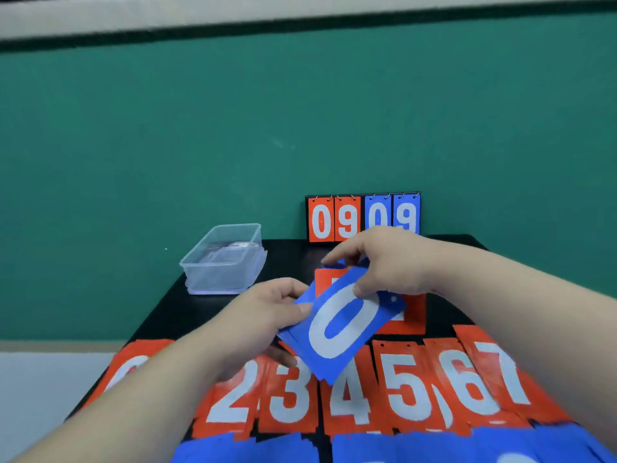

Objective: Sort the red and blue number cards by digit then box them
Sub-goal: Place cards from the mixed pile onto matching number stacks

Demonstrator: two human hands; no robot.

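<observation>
Your left hand [263, 315] and right hand [387, 265] both pinch the blue card stack [337, 329] (0 on top), held tilted above the red cards [404, 392]; plastic box [222, 262] back left.

Bottom blue row [417, 444] — digits off-frame

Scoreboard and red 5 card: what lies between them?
Head view: a red card lying flat, partly covered by the blue 0 stack held by left hand and right hand.

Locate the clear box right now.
Head view: the clear box sits at the table's far left corner, left of the scoreboard and beyond the left hand.
</observation>
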